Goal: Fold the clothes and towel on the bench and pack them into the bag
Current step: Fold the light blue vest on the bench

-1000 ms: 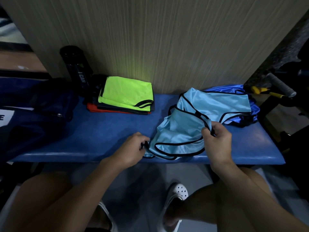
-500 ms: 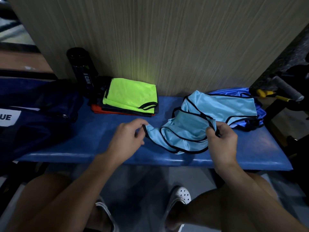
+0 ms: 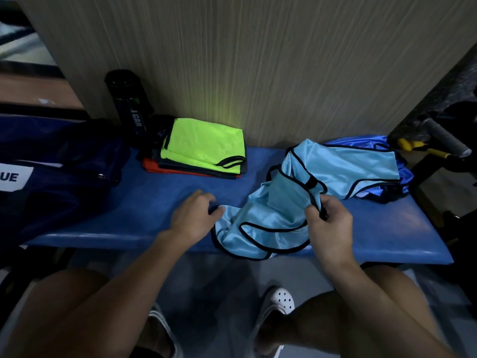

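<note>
right hand [image 3: 327, 223] is pinching the black trim of the light blue bib [image 3: 263, 223] on the bench [image 3: 144, 202], left hand [image 3: 192, 218] at its corner, can't tell if it's gripping

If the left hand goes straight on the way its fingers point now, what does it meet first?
The light blue bib. The left hand points right along the bench, and its fingertips are at the bib's corner; whether they pinch it is unclear.
</note>
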### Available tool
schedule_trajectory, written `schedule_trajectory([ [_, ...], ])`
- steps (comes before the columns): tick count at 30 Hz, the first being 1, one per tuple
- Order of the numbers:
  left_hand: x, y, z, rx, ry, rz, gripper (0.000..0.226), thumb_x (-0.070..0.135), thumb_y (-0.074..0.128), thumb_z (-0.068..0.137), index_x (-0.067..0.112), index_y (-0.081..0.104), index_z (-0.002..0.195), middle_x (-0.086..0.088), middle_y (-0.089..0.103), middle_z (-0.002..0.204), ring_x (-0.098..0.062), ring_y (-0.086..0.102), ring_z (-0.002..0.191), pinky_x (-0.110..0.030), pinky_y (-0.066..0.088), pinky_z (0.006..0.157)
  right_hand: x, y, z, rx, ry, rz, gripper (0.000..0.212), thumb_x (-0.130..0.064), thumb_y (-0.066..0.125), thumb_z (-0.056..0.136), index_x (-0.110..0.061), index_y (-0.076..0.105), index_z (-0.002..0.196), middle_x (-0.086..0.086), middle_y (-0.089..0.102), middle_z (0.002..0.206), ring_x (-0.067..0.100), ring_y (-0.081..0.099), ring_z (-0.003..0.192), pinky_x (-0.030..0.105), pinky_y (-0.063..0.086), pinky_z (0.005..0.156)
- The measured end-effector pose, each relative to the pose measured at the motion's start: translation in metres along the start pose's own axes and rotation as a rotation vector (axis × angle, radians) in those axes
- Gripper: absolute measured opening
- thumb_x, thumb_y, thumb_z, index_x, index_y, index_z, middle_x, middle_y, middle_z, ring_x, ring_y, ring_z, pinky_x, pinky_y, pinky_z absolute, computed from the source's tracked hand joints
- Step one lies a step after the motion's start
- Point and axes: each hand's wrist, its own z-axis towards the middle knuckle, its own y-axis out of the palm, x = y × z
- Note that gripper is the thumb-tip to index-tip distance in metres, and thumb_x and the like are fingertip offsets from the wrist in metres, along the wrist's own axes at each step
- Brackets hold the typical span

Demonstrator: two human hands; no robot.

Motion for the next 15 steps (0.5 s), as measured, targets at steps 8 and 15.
schedule_trajectory([
  [8,0.010,0.000,0.007,0.089,0.034,-0.037,0.013,0.026,0.059,0.097,0.019,0.060,0.086,0.003,0.060,0.067,-0.019,0.059,0.064,-0.034,0.044,0.056,-0.005,0.009,-0.002,-0.028,0.025,0.045,0.013,-0.001,0.053,0.091,-0.006,0.058,0.079,0.009,0.054,0.066,0.014,0.048,0.061,0.029,0.043,0.056],
  [15,0.026,-0.035,-0.005,0.439,0.342,-0.345,0.018,0.006,0.057,0.098,0.010,0.071,0.109,0.009,0.065,0.076,0.001,0.056,0.062,-0.017,0.042,0.055,-0.016,0.011,0.000,0.009,-0.010,0.090,0.007,0.001,0.053,0.090,0.000,0.058,0.085,0.017,0.054,0.071,0.016,0.049,0.066,0.027,0.043,0.058],
])
